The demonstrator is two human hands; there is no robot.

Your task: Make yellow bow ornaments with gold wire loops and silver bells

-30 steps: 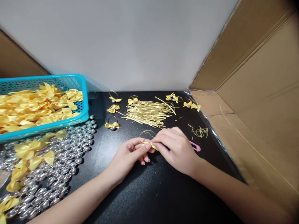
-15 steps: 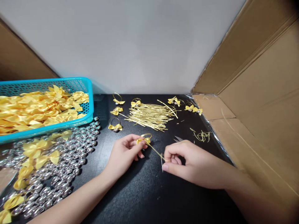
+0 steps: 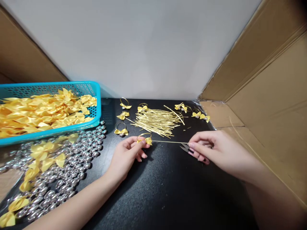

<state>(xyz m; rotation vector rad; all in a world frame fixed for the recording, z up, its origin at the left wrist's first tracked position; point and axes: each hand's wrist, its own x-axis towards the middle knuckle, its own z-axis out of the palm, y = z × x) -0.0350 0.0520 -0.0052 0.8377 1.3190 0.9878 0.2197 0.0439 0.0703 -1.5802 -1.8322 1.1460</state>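
Note:
My left hand pinches a small yellow ribbon bow that has a gold wire loop above it. From the bow a gold wire tail runs straight to the right. My right hand pinches the far end of that tail and lies over a pair of small pink-handled snips on the black tabletop. Both hands hover just above the table, about an arm's width apart.
A turquoise basket full of yellow bows stands at the left. Silver beads with loose bows cover the table's left side. A pile of gold wires and several finished bows lie behind. Cardboard walls close the right side.
My right hand has moved away to the right, drawing the gold wire tail out straight from the bow. My left hand kept hold of the bow. The view has shifted a little.

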